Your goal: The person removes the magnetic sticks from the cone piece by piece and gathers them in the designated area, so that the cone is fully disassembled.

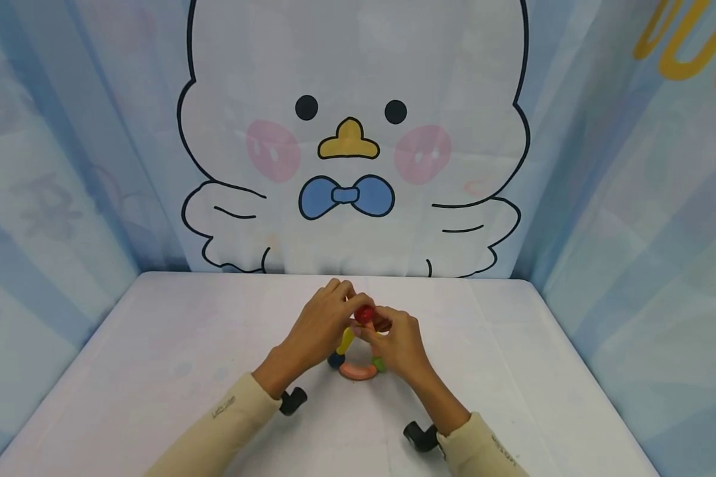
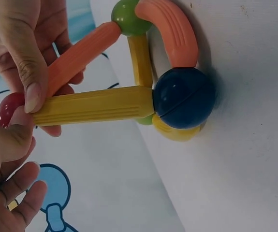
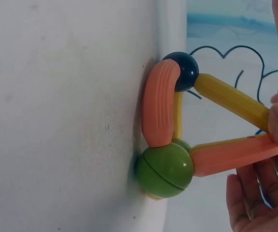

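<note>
A small frame of magnetic building sticks and balls stands on the white table (image 1: 173,371). At its top is a red ball (image 1: 364,314), which the left hand (image 1: 322,324) holds between thumb and fingers. Just below that ball, the right hand (image 1: 401,341) pinches the upper end of a straight yellow stick (image 2: 95,105). A straight orange stick (image 3: 235,154) slopes up beside it to the same top. Around the base are a dark blue ball (image 2: 184,98), a green ball (image 3: 165,169) and a curved orange stick (image 3: 159,104). Fingers partly cover the top joint.
A pale curtain with a cartoon bird (image 1: 349,232) hangs behind the table's far edge, and blue curtains (image 1: 632,232) flank both sides. Black camera mounts (image 1: 420,437) stick out beneath both wrists, near the tabletop.
</note>
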`<state>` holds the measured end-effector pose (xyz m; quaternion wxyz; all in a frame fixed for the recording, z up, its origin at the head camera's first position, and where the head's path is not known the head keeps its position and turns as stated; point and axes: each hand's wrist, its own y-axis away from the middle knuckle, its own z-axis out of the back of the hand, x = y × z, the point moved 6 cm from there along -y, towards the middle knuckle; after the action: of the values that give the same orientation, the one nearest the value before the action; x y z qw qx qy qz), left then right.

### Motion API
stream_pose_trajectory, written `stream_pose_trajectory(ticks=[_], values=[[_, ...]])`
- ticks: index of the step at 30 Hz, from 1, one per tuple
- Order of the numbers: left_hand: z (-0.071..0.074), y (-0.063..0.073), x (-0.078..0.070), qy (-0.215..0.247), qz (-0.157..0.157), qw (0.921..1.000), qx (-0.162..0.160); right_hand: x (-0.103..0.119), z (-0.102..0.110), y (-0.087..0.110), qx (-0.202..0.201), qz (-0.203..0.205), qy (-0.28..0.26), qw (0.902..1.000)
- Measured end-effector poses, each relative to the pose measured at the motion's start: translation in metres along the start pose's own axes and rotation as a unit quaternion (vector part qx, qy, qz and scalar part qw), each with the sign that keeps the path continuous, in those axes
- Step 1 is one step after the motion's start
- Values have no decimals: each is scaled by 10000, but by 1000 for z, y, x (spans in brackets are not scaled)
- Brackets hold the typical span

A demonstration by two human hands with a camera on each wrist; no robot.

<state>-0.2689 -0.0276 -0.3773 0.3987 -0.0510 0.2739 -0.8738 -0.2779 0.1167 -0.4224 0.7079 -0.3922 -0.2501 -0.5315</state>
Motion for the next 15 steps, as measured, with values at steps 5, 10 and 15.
stream_pose_trajectory(ticks=[5,10,15], values=[[-3,0,1,-48,-61,9999,-114,-2,1,0,-38,-97,-103,9999],[-6,2,3,-40,49,9996,-261,-2,2,1,-94,-42,-203,9997],[-8,8,8,226,416,9981,-390,0,2,3,-149,6,-155,9998]])
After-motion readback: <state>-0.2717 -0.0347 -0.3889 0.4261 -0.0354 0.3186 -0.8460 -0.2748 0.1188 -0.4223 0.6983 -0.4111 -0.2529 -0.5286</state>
